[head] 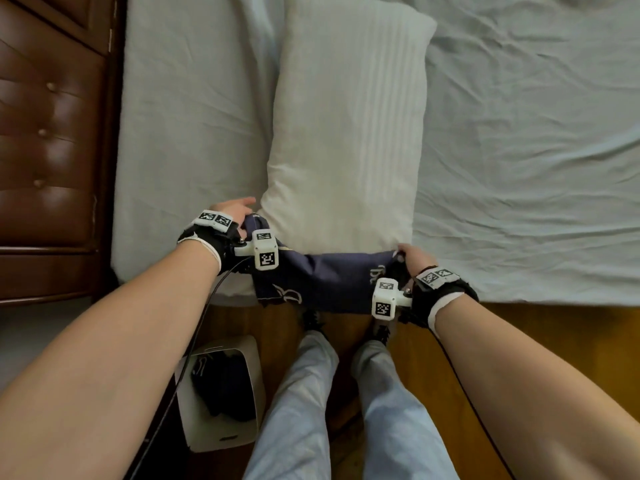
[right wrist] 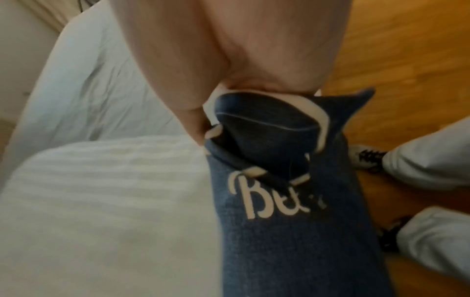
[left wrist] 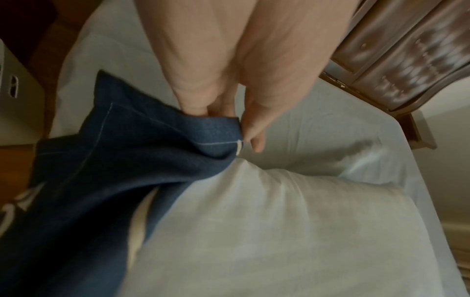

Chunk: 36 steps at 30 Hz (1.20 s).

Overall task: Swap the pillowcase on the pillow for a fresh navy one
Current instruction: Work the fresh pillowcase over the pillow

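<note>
A bare white pillow (head: 346,133) lies lengthwise on the bed, its near end at the mattress edge. A navy pillowcase (head: 322,278) with cream lettering is bunched across that near end and hangs over the bed's edge. My left hand (head: 235,216) pinches the pillowcase's hem (left wrist: 216,128) at the pillow's near left corner (left wrist: 254,180). My right hand (head: 412,258) grips the pillowcase (right wrist: 279,221) at the near right corner, fingers curled into its folded edge beside the pillow (right wrist: 101,201).
A light sheet covers the mattress (head: 536,150). A brown tufted headboard (head: 48,133) stands at the left. On the wooden floor (head: 554,341) a white basket (head: 221,393) holds dark fabric near my legs (head: 311,410).
</note>
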Each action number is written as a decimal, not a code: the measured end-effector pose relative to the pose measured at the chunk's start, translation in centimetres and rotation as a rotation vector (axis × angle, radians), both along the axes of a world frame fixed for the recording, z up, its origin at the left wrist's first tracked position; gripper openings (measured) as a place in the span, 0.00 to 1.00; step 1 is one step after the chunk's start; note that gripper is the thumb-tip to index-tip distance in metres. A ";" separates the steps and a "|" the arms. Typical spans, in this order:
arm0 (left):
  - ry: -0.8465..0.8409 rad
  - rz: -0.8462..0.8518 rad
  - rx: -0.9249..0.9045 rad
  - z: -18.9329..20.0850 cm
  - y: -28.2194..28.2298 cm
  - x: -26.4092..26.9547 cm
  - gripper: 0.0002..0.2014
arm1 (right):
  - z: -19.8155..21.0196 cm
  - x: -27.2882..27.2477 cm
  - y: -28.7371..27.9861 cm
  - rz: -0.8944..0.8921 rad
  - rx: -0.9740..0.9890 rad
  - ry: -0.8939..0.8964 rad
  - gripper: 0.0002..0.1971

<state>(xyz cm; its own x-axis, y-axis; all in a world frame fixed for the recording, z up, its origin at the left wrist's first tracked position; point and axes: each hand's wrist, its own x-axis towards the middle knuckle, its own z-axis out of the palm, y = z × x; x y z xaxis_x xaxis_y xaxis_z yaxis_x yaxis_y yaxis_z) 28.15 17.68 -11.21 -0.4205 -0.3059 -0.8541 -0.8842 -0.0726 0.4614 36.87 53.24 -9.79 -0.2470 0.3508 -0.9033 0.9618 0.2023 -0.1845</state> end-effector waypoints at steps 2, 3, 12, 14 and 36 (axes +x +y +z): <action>0.033 0.054 0.028 1.5 1.9 1.0 0.23 | 0.8 -1.4 1.0 -0.160 -0.019 0.104 0.20; 0.066 0.055 0.033 1.9 2.6 1.5 0.26 | 0.5 -1.9 1.8 -0.256 -0.050 0.141 0.22; 0.233 -0.817 -0.474 3.2 4.9 4.4 0.33 | 3.3 -5.0 2.5 -0.658 -0.364 0.533 0.37; 0.283 -0.877 -0.617 2.7 4.9 4.4 0.29 | 2.7 -5.3 2.6 -0.440 -0.363 0.630 0.34; 0.189 0.139 -0.272 0.7 4.8 -10.3 0.11 | 2.3 -17.6 3.3 0.245 0.676 0.396 0.15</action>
<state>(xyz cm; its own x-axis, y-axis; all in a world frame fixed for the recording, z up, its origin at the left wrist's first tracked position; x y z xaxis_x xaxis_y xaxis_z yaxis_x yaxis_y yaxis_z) 17.82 22.45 -10.52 -0.5015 -0.5766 -0.6450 -0.7719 -0.0386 0.6346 19.24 56.58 -7.45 -0.6438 0.6825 -0.3459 0.7648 0.5874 -0.2645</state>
